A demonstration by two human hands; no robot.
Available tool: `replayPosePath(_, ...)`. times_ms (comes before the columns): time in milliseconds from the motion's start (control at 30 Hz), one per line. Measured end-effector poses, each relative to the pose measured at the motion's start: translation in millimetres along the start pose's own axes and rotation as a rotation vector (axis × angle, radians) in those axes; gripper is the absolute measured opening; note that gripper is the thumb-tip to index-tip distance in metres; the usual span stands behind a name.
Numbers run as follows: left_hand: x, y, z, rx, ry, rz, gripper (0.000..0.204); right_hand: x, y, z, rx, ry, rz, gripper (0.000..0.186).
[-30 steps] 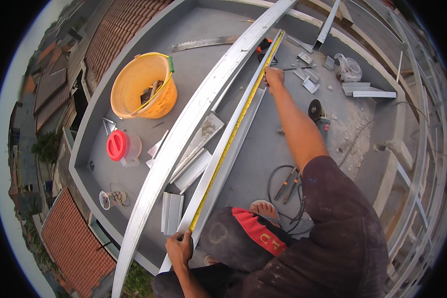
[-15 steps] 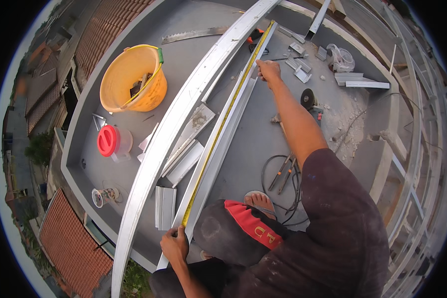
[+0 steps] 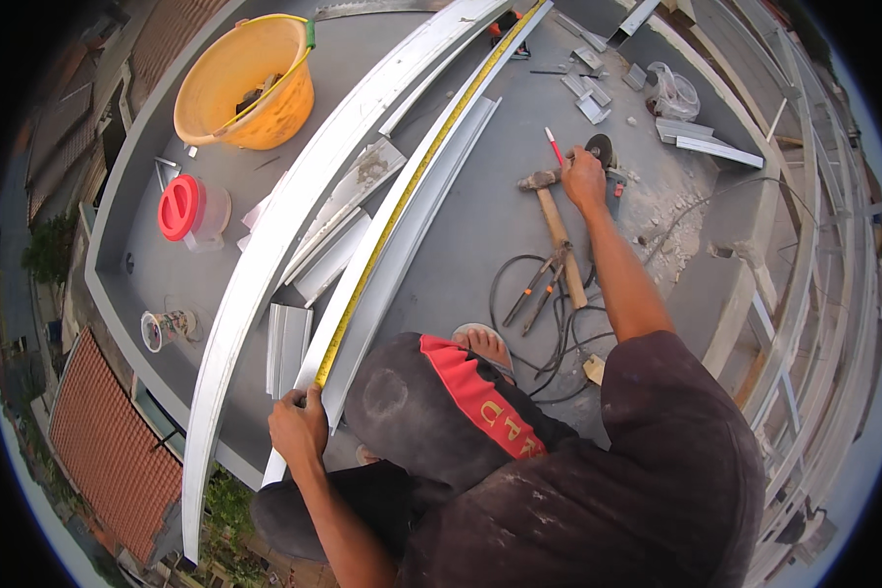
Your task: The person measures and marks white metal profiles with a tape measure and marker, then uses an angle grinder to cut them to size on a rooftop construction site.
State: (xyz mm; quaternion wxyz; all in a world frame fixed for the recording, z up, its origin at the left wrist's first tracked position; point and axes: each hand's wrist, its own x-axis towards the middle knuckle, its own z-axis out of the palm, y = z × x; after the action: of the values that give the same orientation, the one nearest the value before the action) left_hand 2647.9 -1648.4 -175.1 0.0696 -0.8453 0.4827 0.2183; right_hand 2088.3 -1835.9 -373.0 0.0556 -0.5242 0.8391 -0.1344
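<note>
A yellow tape measure [image 3: 402,211] lies stretched along a long white metal profile [image 3: 367,235]. At the profile's near end my left hand [image 3: 299,429] is closed on the end of the tape, pressing it against the metal. My right hand [image 3: 584,182] is off to the right, its fingers closed around a slim red pen [image 3: 555,147] with a white end. Beside that hand lies a hammer [image 3: 553,220] with a wooden handle. A cutting disc of a grinder [image 3: 599,149] shows just past my fingers. Pliers with orange-marked handles [image 3: 540,286] lie across the hammer handle.
Left of the tape runs a broad white metal beam [image 3: 274,220]. Beyond it stand an orange bucket [image 3: 289,113], a red-lidded jug [image 3: 179,208] and a small clear cup [image 3: 157,331]. Metal offcuts [image 3: 590,98], rubble [image 3: 678,227] and a black cable [image 3: 562,338] lie on the grey floor.
My right hand has left the tape's far part and moved right and nearer, now with the red pen in it. The left hand stays at the near end. The view has shifted slightly.
</note>
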Motion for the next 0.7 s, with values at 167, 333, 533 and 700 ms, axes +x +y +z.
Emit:
replayPosePath(167,3,6,0,-0.01,0.07,-0.025,0.043,66,8,38,-0.159,-0.196,0.253,0.044)
replayPosePath(333,-2,-18,-2,-0.024,0.069,-0.131,0.043,75,15,57,-0.331,-0.221,0.165,0.047)
replayPosePath(533,-8,-26,3,-0.02,0.1,-0.178,0.038,22,-59,18,0.318,-0.143,-0.108,0.031)
replayPosePath(700,6,-26,-9,0.035,0.006,-0.121,0.039,-114,-97,19,0.884,-0.668,0.094,0.025)
